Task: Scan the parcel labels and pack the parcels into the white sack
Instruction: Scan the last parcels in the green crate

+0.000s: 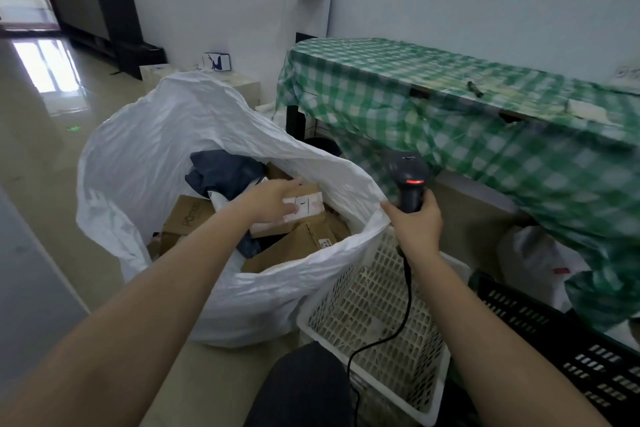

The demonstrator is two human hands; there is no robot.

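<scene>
Left hand (pixel 273 203) reaches into the mouth of the white sack (pixel 145 163), fingers laid over a small labelled parcel (pixel 304 206) and gripping it from above; the parcel rests on top of the pile inside. Right hand (pixel 415 222) is wrapped round the handle of a black barcode scanner (pixel 408 180), red light lit on its head, held over the sack's right rim; its black cable (pixel 398 322) hangs down across a white perforated basket (pixel 374 305) standing just right of the sack. In the sack: several brown cardboard boxes (pixel 190 215) and a dark blue poly mailer (pixel 225 173) at the far side. Black crate (pixel 571 340) sits right of the basket. Table with a green checked cloth (pixel 450 97) stands behind, against the white wall.
</scene>
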